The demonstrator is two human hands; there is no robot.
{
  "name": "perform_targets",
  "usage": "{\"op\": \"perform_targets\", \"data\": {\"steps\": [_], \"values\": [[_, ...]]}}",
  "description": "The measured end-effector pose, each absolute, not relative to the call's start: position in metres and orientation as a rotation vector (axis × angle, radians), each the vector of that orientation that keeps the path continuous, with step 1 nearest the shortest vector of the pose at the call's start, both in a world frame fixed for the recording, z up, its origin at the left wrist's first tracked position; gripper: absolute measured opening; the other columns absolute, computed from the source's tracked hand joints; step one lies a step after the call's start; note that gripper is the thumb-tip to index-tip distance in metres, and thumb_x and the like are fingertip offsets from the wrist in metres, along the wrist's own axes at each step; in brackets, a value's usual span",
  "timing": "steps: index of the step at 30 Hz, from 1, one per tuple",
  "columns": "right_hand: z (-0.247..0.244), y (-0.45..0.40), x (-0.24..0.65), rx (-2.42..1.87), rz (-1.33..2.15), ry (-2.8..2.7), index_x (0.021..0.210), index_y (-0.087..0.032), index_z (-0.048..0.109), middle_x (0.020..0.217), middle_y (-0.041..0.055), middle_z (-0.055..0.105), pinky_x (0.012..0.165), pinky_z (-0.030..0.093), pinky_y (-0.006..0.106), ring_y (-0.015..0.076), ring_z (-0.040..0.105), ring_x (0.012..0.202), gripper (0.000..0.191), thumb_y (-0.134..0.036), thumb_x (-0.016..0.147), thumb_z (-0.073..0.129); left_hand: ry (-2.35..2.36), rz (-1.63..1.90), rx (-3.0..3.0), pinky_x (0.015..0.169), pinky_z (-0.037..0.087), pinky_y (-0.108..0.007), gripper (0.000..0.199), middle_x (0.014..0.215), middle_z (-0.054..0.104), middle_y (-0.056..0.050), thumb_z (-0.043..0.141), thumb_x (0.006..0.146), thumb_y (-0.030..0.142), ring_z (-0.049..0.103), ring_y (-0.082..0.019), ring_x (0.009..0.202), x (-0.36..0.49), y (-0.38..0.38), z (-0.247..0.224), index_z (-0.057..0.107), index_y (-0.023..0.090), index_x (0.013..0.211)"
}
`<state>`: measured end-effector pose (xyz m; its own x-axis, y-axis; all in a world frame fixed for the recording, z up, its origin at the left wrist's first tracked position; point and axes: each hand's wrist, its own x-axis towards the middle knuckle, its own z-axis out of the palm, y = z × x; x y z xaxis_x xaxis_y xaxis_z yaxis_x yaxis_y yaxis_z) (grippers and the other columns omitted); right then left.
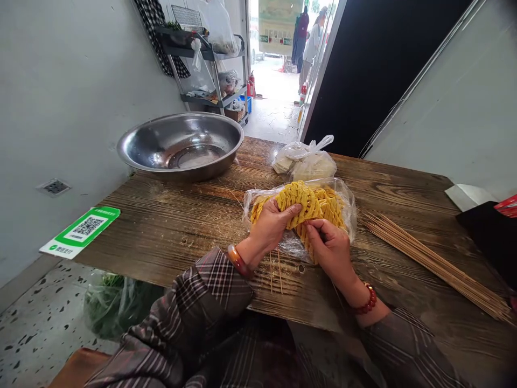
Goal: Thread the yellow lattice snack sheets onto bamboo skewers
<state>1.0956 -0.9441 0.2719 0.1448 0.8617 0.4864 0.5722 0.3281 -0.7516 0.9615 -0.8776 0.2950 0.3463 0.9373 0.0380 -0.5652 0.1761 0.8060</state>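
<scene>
A yellow, ridged food piece (pixel 297 198) is gripped in my left hand (pixel 270 223), thumb on top, above an open clear plastic bag (pixel 349 207). More yellow ridged pieces (pixel 333 207) lie in that bag. My right hand (pixel 331 248) is closed in a pinch at the lower edge of the held piece; what its fingertips hold is too small to make out. Two thin wooden sticks (pixel 279 272) stick out below my left hand over the table. A bundle of wooden skewers (pixel 436 264) lies to the right of my right hand.
On the wooden table (pixel 181 231) stand a large metal basin (pixel 181 145) at the back left and tied bags of pale food (pixel 313 164) behind the yellow pieces. A green QR card (pixel 83 231) lies at the left edge. A black holder (pixel 484 231) is at the right.
</scene>
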Motion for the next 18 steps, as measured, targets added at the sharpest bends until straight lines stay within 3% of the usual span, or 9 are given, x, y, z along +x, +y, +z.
{"op": "perform_targets", "data": {"steps": [9,18], "values": [[0.2731,-0.9414,1.096,-1.358,0.404,-1.485,0.079,-0.019,0.067,0.063,-0.001,0.065,0.055,0.044,0.026,0.0129,0.056,0.055,0.018,-0.031,0.089,0.058,0.541,1.144,0.834,0.092,0.054,-0.035,0.042,0.096,0.077,-0.005,0.088,0.063,0.026,0.071,-0.021,0.094,0.9644,-0.8815,0.2945,0.073,0.016,0.101],[0.2747,-0.9427,1.0984,-1.321,0.502,-1.569,0.087,-0.018,0.072,0.076,0.0029,0.074,0.06,0.049,0.027,0.0144,0.064,0.062,0.018,-0.032,0.089,0.062,0.507,1.17,0.759,0.089,0.057,-0.037,0.037,0.092,0.077,-0.007,0.089,0.062,0.031,0.072,-0.027,0.099,0.9563,-0.8734,0.3028,0.073,0.013,0.09]]}}
